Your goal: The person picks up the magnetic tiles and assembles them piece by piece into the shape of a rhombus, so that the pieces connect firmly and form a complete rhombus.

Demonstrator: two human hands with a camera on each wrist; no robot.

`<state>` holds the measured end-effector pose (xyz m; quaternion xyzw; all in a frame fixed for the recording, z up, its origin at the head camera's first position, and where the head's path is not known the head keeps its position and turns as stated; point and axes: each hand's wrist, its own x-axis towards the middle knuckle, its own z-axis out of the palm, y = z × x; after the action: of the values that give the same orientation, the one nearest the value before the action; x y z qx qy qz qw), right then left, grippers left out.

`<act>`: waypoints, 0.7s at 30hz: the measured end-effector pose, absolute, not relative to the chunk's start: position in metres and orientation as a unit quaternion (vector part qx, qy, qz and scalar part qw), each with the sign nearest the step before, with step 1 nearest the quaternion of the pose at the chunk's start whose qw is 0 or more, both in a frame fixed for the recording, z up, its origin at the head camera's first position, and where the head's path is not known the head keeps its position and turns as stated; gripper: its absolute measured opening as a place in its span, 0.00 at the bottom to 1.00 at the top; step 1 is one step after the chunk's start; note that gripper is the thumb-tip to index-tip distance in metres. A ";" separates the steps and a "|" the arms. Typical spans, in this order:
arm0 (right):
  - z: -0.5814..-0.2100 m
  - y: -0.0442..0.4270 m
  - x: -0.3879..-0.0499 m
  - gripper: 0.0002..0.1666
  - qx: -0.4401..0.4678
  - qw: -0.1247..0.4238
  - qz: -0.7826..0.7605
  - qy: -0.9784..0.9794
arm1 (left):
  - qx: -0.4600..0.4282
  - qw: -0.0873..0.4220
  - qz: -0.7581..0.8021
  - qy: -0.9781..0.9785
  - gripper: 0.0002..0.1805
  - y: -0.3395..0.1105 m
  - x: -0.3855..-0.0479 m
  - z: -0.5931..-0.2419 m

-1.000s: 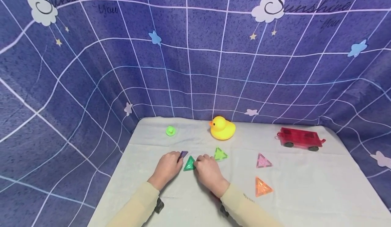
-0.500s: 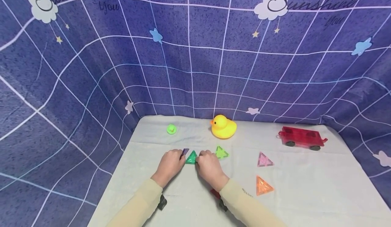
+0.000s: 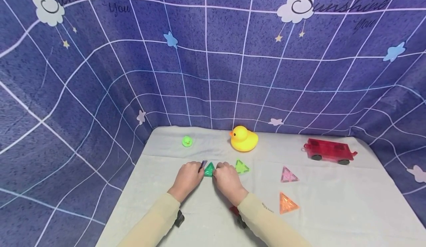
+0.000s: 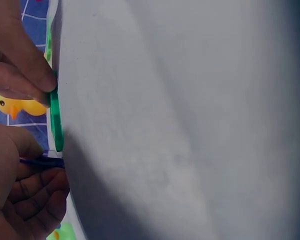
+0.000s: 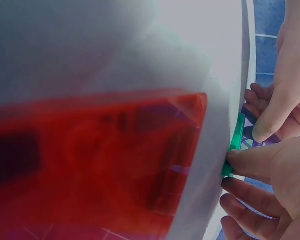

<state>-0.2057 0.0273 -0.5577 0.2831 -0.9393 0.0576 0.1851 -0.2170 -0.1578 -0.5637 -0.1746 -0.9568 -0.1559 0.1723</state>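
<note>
In the head view my left hand (image 3: 187, 179) pinches a purple magnetic tile (image 3: 202, 165), tilted up off the cloth and seen nearly edge-on. My right hand (image 3: 229, 182) pinches the right corner of a dark green triangular magnetic tile (image 3: 209, 169). In the left wrist view the purple tile (image 4: 45, 161) stands close to the near end of the green tile (image 4: 56, 122); whether they touch I cannot tell. The right wrist view has thumb and finger on the green tile (image 5: 237, 132). My left fingers hide much of the purple tile.
A light green triangle tile (image 3: 242, 167) lies just beyond my right hand. Pink (image 3: 288, 175) and orange (image 3: 287, 203) triangles lie to its right. Behind are a yellow duck (image 3: 244, 139), a small green duck (image 3: 187, 141) and a red wheeled car base (image 3: 329, 151). Another red piece (image 5: 100, 165) sits under my right forearm.
My left hand has come closer to the right hand, bringing the purple tile beside the green one and tipping it more upright. The green tile has shifted slightly away from me.
</note>
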 end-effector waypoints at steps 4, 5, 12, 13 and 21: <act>-0.559 0.026 -0.206 0.04 0.283 0.190 0.051 -0.939 | -0.172 0.166 -0.151 -0.959 0.13 -0.157 -0.219 -0.565; -0.559 0.026 -0.207 0.04 0.282 0.189 0.050 -0.939 | -0.171 0.165 -0.150 -0.960 0.13 -0.156 -0.219 -0.565; -0.558 0.024 -0.205 0.04 0.273 0.183 0.056 -0.943 | -0.172 0.160 -0.147 -0.961 0.13 -0.155 -0.218 -0.562; -0.558 0.024 -0.205 0.04 0.274 0.184 0.058 -0.942 | -0.172 0.161 -0.148 -0.961 0.13 -0.154 -0.218 -0.562; -0.558 0.024 -0.206 0.04 0.273 0.174 0.064 -0.944 | -0.181 0.166 -0.141 -0.959 0.12 -0.154 -0.218 -0.563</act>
<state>-0.2061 0.0243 -0.5579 0.2734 -0.9439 0.0639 0.1736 -0.2181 -0.1543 -0.5629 -0.1807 -0.9591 -0.1415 0.1660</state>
